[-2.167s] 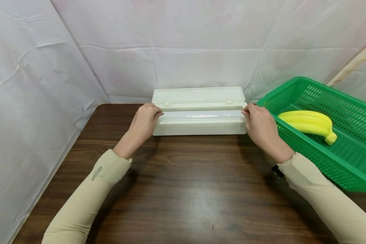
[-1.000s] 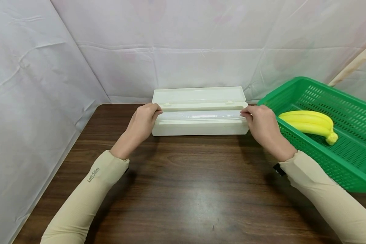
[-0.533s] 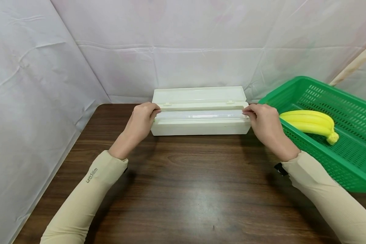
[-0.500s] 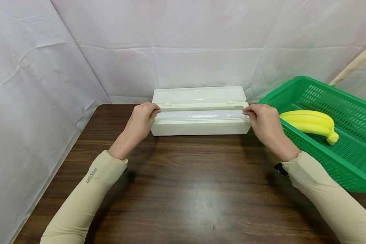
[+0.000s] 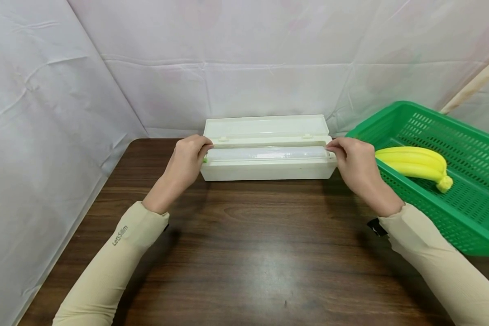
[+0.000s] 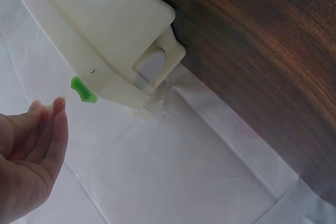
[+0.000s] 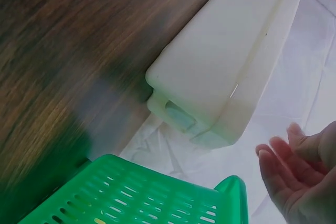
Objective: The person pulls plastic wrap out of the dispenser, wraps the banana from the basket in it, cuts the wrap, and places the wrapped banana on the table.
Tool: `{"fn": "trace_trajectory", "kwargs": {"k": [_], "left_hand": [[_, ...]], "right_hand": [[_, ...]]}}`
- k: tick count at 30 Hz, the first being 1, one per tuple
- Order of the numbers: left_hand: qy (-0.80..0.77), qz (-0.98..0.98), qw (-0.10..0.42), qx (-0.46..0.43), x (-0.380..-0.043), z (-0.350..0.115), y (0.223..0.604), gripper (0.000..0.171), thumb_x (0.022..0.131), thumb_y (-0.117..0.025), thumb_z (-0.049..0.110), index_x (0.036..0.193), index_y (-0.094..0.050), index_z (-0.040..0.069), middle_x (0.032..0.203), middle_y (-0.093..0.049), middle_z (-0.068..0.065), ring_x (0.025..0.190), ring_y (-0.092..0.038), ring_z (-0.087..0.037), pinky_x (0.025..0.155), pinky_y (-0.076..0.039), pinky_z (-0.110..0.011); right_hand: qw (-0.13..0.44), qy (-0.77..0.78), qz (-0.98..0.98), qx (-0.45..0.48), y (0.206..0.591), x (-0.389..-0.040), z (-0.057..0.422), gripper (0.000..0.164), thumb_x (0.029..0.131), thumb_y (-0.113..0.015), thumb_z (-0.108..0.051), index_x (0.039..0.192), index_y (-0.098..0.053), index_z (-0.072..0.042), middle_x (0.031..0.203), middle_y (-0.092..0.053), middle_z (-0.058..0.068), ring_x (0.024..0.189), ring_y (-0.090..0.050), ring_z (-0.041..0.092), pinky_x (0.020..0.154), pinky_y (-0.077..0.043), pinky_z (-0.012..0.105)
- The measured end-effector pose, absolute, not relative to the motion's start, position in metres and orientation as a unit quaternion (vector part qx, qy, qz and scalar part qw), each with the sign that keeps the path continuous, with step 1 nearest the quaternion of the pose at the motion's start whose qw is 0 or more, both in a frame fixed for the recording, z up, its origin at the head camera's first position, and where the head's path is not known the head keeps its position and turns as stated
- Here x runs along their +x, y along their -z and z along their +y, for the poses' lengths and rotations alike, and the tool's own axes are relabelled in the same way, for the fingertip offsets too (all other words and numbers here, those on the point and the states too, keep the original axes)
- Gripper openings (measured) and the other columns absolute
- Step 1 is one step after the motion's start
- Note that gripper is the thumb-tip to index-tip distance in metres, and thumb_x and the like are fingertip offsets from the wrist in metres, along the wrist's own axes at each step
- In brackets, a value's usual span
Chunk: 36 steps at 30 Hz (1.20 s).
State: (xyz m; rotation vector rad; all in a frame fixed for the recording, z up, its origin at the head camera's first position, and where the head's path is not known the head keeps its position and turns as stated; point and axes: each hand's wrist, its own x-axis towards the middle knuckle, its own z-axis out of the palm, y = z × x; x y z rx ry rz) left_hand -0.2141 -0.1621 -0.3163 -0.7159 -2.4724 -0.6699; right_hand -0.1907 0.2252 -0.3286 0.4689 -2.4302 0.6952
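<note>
A long white cling film dispenser box (image 5: pixel 269 172) stands at the table's back edge, its lid (image 5: pixel 265 124) tipped back against the cloth. Inside lies the roll of cling film (image 5: pixel 248 153). Thumb and fingertips of my left hand (image 5: pixel 184 160) pinch at the box's left end, at the film's edge. On the other end, my right hand (image 5: pixel 357 163) has its fingertips drawn together in the same way. Between the hands the film is too clear to make out. A small green slider (image 6: pixel 84 89) sits on the box's edge beside my left fingertips.
To the right stands a green plastic basket (image 5: pixel 407 203) with slotted walls, near my right forearm. A bunch of bananas (image 5: pixel 415 164) lies inside it. White cloth (image 5: pixel 269 81) hangs behind the dark wooden table (image 5: pixel 236 253).
Both hands have shifted slightly outward, left hand to the left and right hand to the right. The green slider now shows by the left fingers. The box has stayed in place.
</note>
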Motion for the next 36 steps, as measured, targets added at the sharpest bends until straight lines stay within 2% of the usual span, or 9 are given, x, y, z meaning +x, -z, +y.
{"fn": "trace_trajectory", "kwargs": {"k": [4,9,25,30,36], "left_hand": [[0.245,-0.9,0.244,-0.265,-0.213,-0.162,0.315,0.012,0.1,-0.069,0.0,0.097,-0.075,-0.01,0.085,-0.072,-0.021,0.068,-0.063,-0.031,0.065,-0.055,-0.041],[0.246,-0.895,0.253,-0.271,-0.213,-0.162,0.313,0.012,0.1,-0.07,0.0,0.096,-0.075,-0.01,0.084,-0.072,-0.021,0.068,-0.063,-0.031,0.065,-0.054,-0.041],[0.238,-0.887,0.274,-0.285,-0.21,-0.165,0.31,0.01,0.097,-0.073,0.001,0.095,-0.075,-0.008,0.082,-0.07,-0.019,0.067,-0.058,-0.029,0.064,-0.049,-0.041],[0.236,-0.885,0.28,-0.289,-0.207,-0.165,0.308,0.012,0.099,-0.071,0.003,0.095,-0.075,-0.008,0.081,-0.069,-0.018,0.067,-0.057,-0.028,0.063,-0.049,-0.04],[0.231,-0.882,0.289,-0.291,-0.204,-0.165,0.306,0.012,0.1,-0.071,0.003,0.095,-0.074,-0.007,0.082,-0.069,-0.018,0.068,-0.059,-0.029,0.063,-0.051,-0.041]], "right_hand": [[0.298,-0.258,-0.9,0.185,0.329,-0.192,0.226,0.008,0.099,-0.07,0.004,0.096,-0.077,0.008,0.091,-0.077,0.025,0.067,-0.068,0.035,0.061,-0.052,0.046],[0.302,-0.263,-0.897,0.188,0.329,-0.193,0.228,0.005,0.097,-0.072,0.006,0.095,-0.077,0.007,0.091,-0.078,0.024,0.069,-0.07,0.033,0.062,-0.051,0.041],[0.274,-0.254,-0.907,0.194,0.324,-0.186,0.23,0.012,0.102,-0.063,0.007,0.1,-0.074,0.004,0.097,-0.076,0.024,0.086,-0.072,0.04,0.076,-0.058,0.056],[0.281,-0.234,-0.91,0.194,0.322,-0.184,0.23,0.012,0.103,-0.062,0.006,0.101,-0.073,0.003,0.099,-0.077,0.023,0.084,-0.072,0.04,0.074,-0.058,0.056],[0.295,-0.215,-0.911,0.193,0.317,-0.182,0.23,0.012,0.102,-0.063,0.005,0.101,-0.074,0.0,0.098,-0.077,0.02,0.076,-0.07,0.037,0.067,-0.056,0.054]]}}
